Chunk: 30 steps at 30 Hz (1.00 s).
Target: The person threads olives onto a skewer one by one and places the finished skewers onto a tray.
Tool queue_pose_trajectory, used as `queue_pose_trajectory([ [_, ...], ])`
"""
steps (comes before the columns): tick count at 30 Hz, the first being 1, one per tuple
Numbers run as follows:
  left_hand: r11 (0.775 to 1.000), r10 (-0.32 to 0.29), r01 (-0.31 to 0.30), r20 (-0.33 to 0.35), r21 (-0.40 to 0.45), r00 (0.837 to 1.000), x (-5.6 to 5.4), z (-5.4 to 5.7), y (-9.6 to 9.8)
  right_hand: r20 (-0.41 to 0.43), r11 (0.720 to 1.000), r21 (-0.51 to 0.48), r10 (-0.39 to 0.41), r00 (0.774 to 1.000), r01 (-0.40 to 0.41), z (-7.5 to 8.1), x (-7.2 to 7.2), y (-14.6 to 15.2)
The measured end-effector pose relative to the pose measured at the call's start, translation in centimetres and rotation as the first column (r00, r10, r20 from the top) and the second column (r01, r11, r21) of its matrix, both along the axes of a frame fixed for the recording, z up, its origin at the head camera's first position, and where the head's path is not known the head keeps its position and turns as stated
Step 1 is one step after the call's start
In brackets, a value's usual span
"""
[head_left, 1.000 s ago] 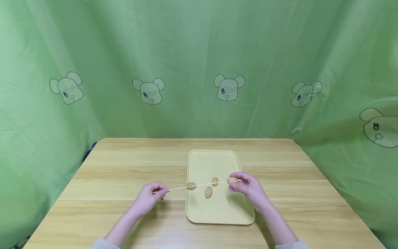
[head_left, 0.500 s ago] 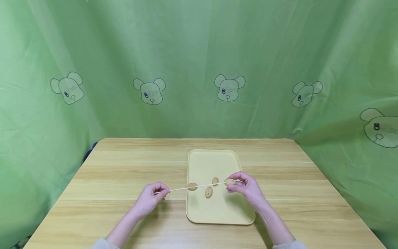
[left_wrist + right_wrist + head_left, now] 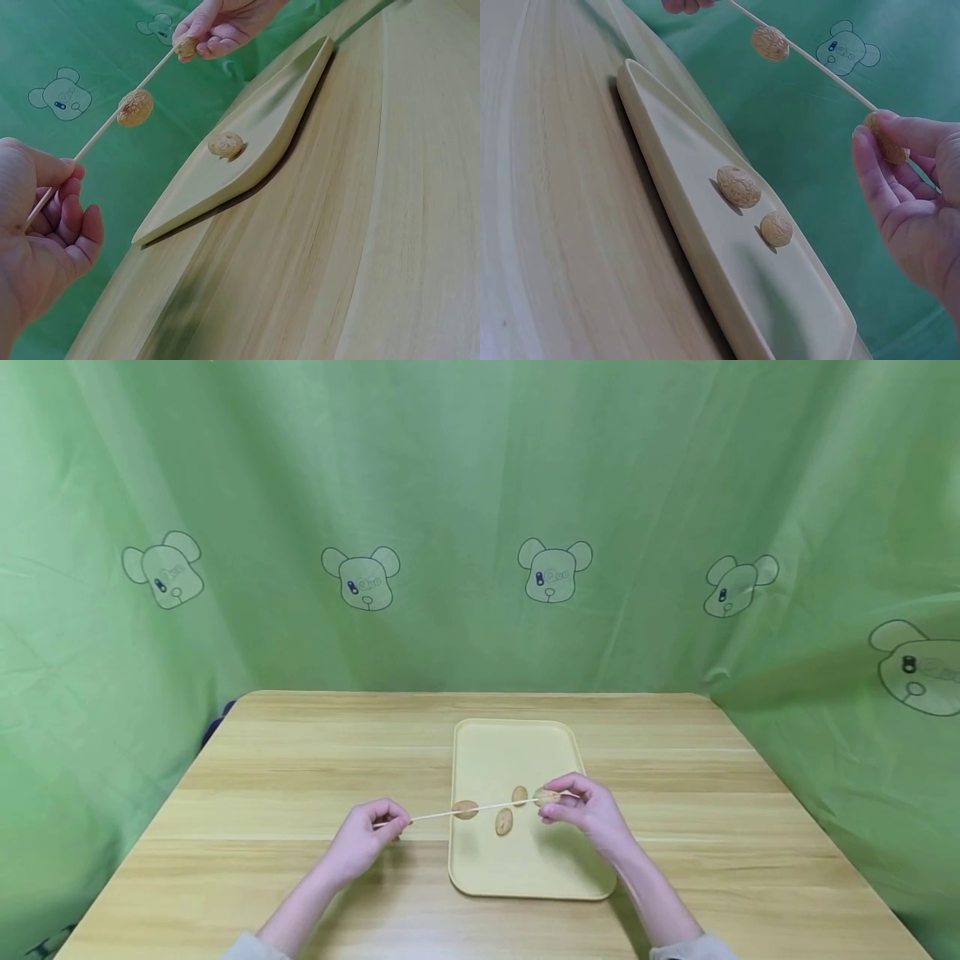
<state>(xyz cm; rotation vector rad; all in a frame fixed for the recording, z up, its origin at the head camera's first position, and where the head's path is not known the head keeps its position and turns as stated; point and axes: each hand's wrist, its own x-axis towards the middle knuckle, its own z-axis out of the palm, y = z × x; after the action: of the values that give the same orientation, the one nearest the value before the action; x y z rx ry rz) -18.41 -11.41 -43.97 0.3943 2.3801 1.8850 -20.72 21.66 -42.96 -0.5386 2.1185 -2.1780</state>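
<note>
In the head view, my left hand [image 3: 360, 839] pinches one end of a thin bamboo skewer [image 3: 431, 816] between thumb and fingers. A brown, wrinkled oval food piece [image 3: 136, 108] is on the skewer partway along. At the other end, my right hand [image 3: 592, 814] grips a second wrinkled piece [image 3: 886, 138] between thumb and fingertips. The skewer enters that piece; its tip is hidden by the hand. Both hands are held above the tabletop, the right one over the pale yellow tray [image 3: 525, 868]. Two more pieces, an oval one [image 3: 504, 822] and a smaller one [image 3: 520, 796], lie on the tray.
The tray lies on a wood-grain table [image 3: 300, 760], right of its middle. A green curtain [image 3: 465, 460] with bear-head prints surrounds the far side and both flanks.
My right hand has moved a little left along the skewer with its piece, towards the other skewered piece. My left hand has barely moved.
</note>
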Motion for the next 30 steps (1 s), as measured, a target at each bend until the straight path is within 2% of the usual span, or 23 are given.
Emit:
queue_pose_trajectory([
  [16, 0.999, -0.009, 0.009, 0.018, 0.032, 1.000, 0.1, 0.1, 0.6, -0.014, 0.999, -0.033, 0.028, 1.000, -0.028, -0.4, 0.0, -0.7],
  [26, 0.999, -0.019, 0.019, 0.020, 0.039, 1.000, 0.1, 0.1, 1.0, 0.022, 0.999, -0.036, 0.026, 0.999, -0.025, -0.3, 0.1, -1.3],
  [30, 0.999, -0.015, 0.014, 0.021, 0.044, 1.000, 0.2, 0.2, 1.1, 0.031, 0.997, -0.071, 0.033, 0.999, -0.031, -0.5, 0.2, -1.4],
])
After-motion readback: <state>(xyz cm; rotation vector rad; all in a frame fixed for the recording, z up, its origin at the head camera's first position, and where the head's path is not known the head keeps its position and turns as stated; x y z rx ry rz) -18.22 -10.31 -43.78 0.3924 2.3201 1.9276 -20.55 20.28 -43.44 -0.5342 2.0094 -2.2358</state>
